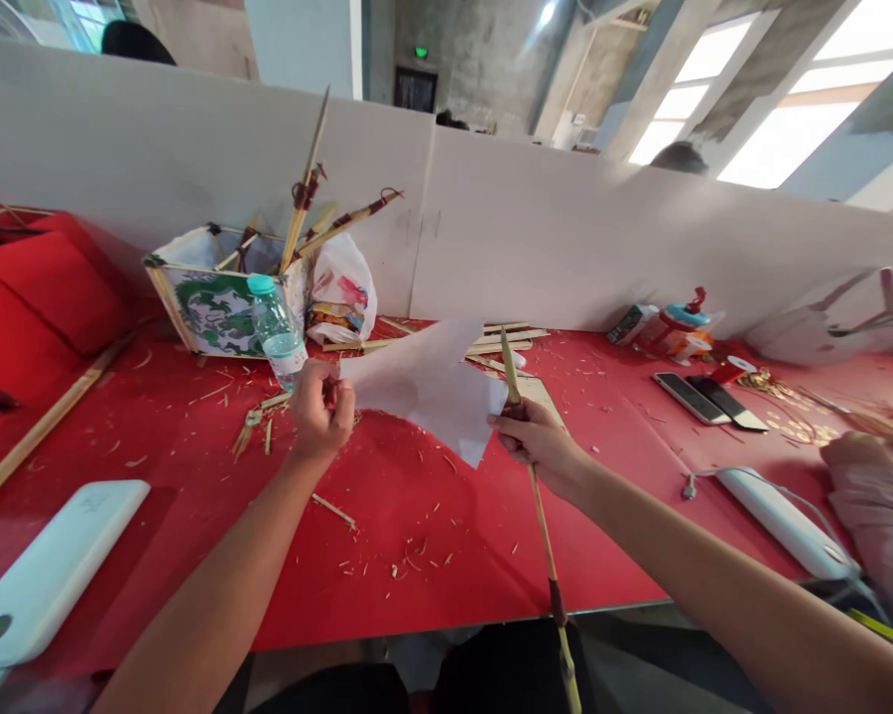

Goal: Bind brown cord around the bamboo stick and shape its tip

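Observation:
My left hand (319, 409) is closed, pinching the left corner of a white sheet of paper (432, 387) held above the red table (432, 535). My right hand (536, 441) is closed round a long thin bamboo stick (543, 526) and also holds the paper's right edge. The stick runs from above the paper down past the table's front edge. A clear water bottle with a teal cap (277, 327) stands just behind my left hand.
A paper-sided box (219, 302) with bamboo sticks stands at the back left, beside a plastic bag (342, 288). A white power bank (49, 570) lies front left. Two phones (706, 399) and another white power bank (785, 521) lie on the right. Bamboo shavings litter the table. A white partition (566, 228) runs behind.

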{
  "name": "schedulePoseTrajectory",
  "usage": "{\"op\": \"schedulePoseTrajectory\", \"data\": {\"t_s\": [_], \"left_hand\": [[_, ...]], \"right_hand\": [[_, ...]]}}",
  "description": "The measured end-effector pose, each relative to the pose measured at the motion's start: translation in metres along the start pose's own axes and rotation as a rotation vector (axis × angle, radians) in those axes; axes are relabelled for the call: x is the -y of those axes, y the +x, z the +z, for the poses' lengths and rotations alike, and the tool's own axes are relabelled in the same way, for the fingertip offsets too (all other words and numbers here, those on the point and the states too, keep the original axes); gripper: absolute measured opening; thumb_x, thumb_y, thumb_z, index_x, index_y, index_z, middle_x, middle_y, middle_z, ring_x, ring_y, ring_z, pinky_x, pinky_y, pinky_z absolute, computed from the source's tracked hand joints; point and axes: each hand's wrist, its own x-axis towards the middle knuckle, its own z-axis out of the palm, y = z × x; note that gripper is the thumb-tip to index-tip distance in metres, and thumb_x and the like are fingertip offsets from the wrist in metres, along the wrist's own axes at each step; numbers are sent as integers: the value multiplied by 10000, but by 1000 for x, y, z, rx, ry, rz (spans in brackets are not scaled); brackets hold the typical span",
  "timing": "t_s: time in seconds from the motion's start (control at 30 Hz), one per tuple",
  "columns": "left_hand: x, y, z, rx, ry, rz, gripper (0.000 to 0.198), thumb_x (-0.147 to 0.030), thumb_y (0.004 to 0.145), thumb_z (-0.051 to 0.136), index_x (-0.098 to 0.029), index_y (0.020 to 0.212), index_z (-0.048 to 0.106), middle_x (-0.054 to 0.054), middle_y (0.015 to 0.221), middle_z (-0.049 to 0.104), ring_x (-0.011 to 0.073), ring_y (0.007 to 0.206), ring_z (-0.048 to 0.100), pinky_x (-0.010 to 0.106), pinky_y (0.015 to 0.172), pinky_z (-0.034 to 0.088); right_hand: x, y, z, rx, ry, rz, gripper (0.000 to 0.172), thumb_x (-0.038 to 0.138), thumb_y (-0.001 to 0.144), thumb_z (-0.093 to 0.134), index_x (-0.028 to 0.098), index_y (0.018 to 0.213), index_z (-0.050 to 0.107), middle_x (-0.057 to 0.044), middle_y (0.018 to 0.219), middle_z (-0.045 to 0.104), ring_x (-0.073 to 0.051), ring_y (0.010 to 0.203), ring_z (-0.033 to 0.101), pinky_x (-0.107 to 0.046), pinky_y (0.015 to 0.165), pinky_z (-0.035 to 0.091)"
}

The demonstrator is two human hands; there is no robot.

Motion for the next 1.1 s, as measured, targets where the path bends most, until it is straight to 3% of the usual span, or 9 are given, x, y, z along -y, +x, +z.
{"op": "schedulePoseTrajectory", "data": {"t_s": [0.1, 0.23, 0.37, 0.53, 0.73, 0.93, 1.03, 1.1], "left_hand": [[0, 0, 0, -18, 4, -5, 246, -433, 910, 522, -238, 817, 404, 3, 752, 446, 151, 614, 444, 298, 565, 364], [-1, -1, 0, 2, -11, 69, 180, -333, 924, 526, -233, 823, 416, 2, 751, 452, 159, 636, 458, 298, 586, 365], [1, -1, 1, -61, -6, 68, 201, -343, 922, 549, -234, 826, 409, -8, 753, 444, 143, 593, 418, 293, 561, 333], [9, 2, 1, 9, 53, 38, 230, -413, 930, 527, -236, 832, 419, -1, 747, 443, 166, 641, 470, 305, 604, 382], [13, 7, -6, -118, 27, -5, 196, -384, 890, 569, -233, 885, 444, 19, 831, 477, 170, 694, 494, 307, 630, 408], [-14, 15, -2, -88, -187, -287, 119, -315, 808, 572, -232, 841, 493, -37, 670, 414, 133, 562, 407, 274, 537, 352], [-15, 21, 5, 134, -307, -620, 142, -333, 722, 546, -230, 797, 482, -25, 687, 497, 133, 589, 451, 263, 557, 395], [-8, 23, 9, 280, -328, -739, 161, -354, 685, 529, -224, 777, 507, -15, 664, 537, 147, 585, 486, 271, 550, 412]], "right_hand": [[0, 2, -1, 3, 7, -29, 416, 311, 616, 849, 235, 810, 489, 62, 650, 443, -77, 527, 374, -232, 440, 122], [-3, 6, -4, 8, 23, 11, 438, 294, 597, 858, 237, 798, 473, 65, 648, 441, -74, 525, 361, -234, 437, 118], [-5, 5, -8, 38, 36, -22, 417, 313, 645, 857, 232, 789, 474, 66, 642, 421, -74, 536, 347, -237, 440, 118], [-4, 5, -8, -3, 2, -7, 437, 331, 618, 862, 236, 793, 473, 67, 624, 417, -78, 521, 341, -240, 444, 111], [3, 0, -6, 4, 60, -76, 414, 323, 633, 841, 232, 785, 467, 74, 617, 392, -68, 515, 312, -240, 448, 109], [23, -15, -29, -6, 65, -90, 435, 335, 622, 888, 232, 834, 523, 92, 545, 358, -56, 472, 251, -245, 441, 67], [25, -20, -46, 41, 11, -29, 428, 352, 623, 901, 223, 831, 550, 88, 532, 364, -54, 474, 239, -240, 442, 52], [22, -20, -54, 74, -22, 34, 431, 362, 615, 905, 217, 846, 571, 80, 541, 387, -56, 482, 250, -235, 443, 52]]}}
